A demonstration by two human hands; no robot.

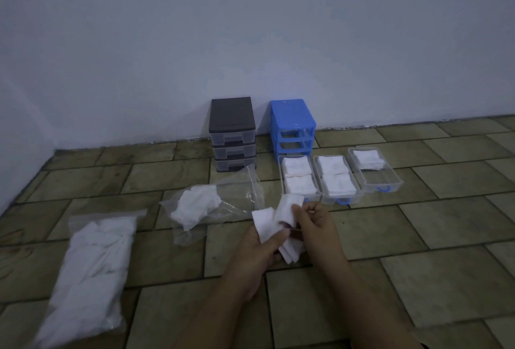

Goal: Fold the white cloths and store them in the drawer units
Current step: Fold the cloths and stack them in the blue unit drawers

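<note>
Both hands, left hand (257, 248) & right hand (315, 222), pinch a small white cloth (274, 223) at lower centre of frame, w/ three clear plastic drawers (376, 181) of folded cloths just above, blue drawer frame (292, 123) behind.
</note>
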